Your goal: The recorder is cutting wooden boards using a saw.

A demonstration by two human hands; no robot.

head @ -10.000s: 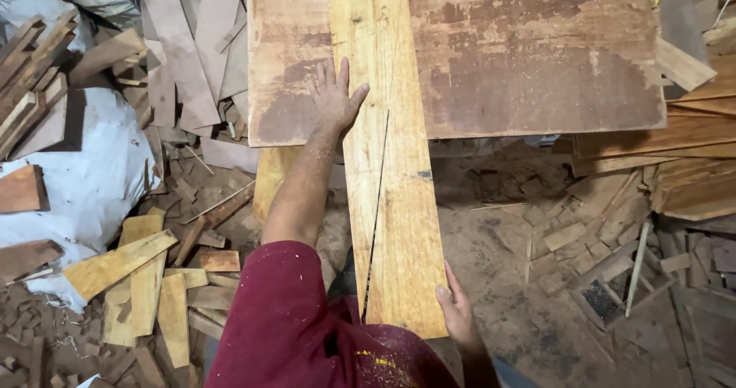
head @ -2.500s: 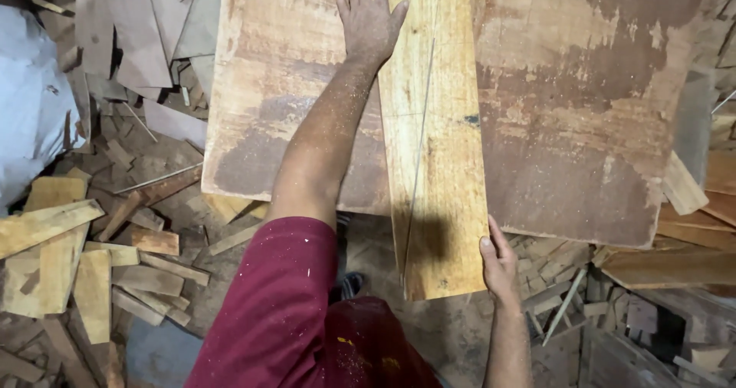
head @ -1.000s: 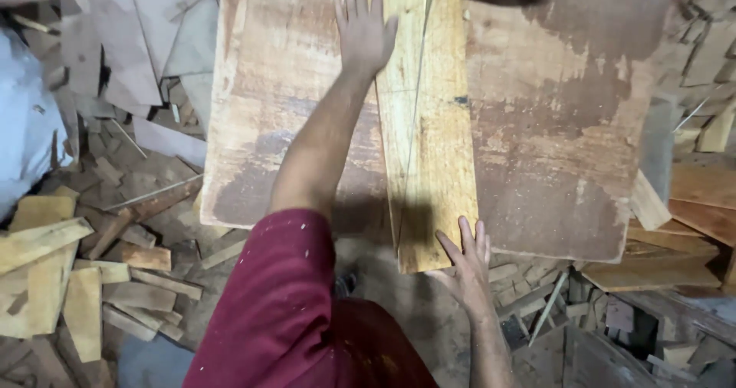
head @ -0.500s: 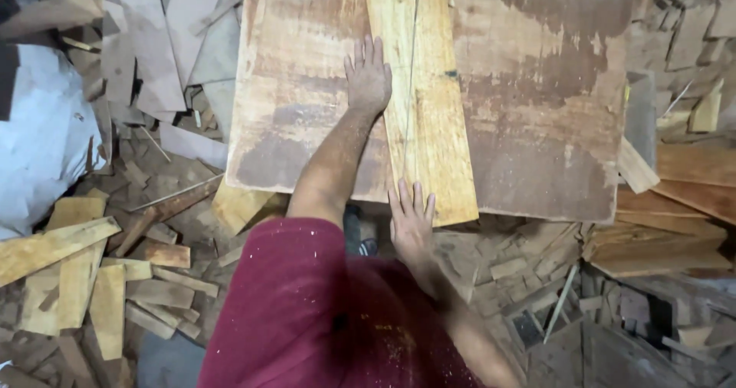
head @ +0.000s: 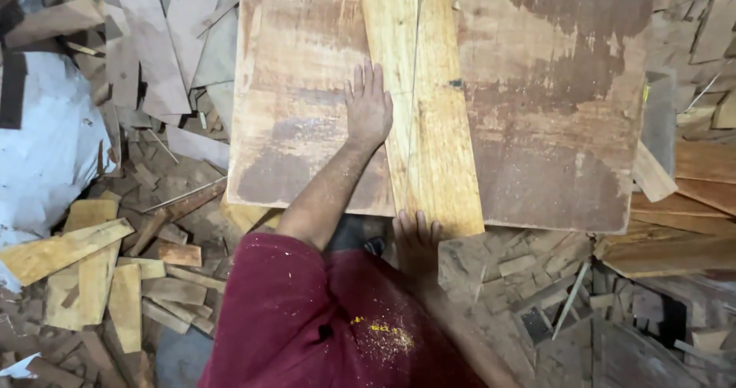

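Head view looks straight down on a yellow plank (head: 425, 112) lying flat on a wide, stained brown board (head: 552, 127) that serves as the desk. The plank's long axis runs away from the person, from near edge to far edge of the board, leaning slightly so that its far end sits a little to the left of its near end. A thin dark line runs lengthwise down the plank, close to its middle. The plank's near end sticks out just past the board's front edge.

The left hand (head: 369, 110) lies palm down with fingers spread and extended, resting on the board and touching the plank's left edge; its grip is flat and open, closed around nothing. The right hand (head: 418, 238) is at the plank's near end, fingers straight and pointing forward, their tips at the end of the wood; it is blurred, its grip loose and open, clasping nothing.

Offcuts of wood (head: 100, 273) litter the floor to the left, beside a white sheet (head: 46, 150). Sawdust speckles the person's dark red shirt (head: 322, 327).
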